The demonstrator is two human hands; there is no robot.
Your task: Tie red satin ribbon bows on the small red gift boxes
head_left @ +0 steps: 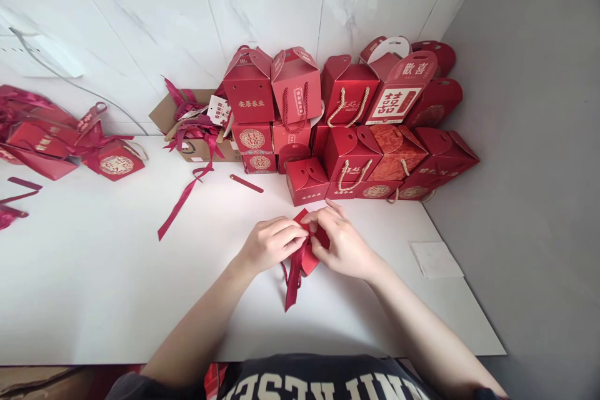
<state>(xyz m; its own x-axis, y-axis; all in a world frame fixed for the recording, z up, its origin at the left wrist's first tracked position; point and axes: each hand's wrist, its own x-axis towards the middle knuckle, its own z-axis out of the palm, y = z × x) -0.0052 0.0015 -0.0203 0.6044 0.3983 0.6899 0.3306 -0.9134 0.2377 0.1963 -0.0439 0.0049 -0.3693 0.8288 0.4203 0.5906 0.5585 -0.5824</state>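
Observation:
A small red gift box (310,262) stands on the white table below my hands, mostly covered by them. Across its top runs a dark red ribbon (294,275), one tail hanging down over the near side. My left hand (274,240) pinches the ribbon at the box's top from the left. From the right, my right hand (341,239) has its thumb and forefinger closed on the ribbon at the same spot, its other fingers curled above. A twisted cord handle (284,274) shows at the box's left side.
Stacked red gift boxes (352,153) stand against the wall and in the right corner. A cardboard carton (210,150) spills ribbons behind left. Further left lie more red boxes (112,159). A red strip (246,184) and a white paper napkin (435,259) lie on the table (154,287).

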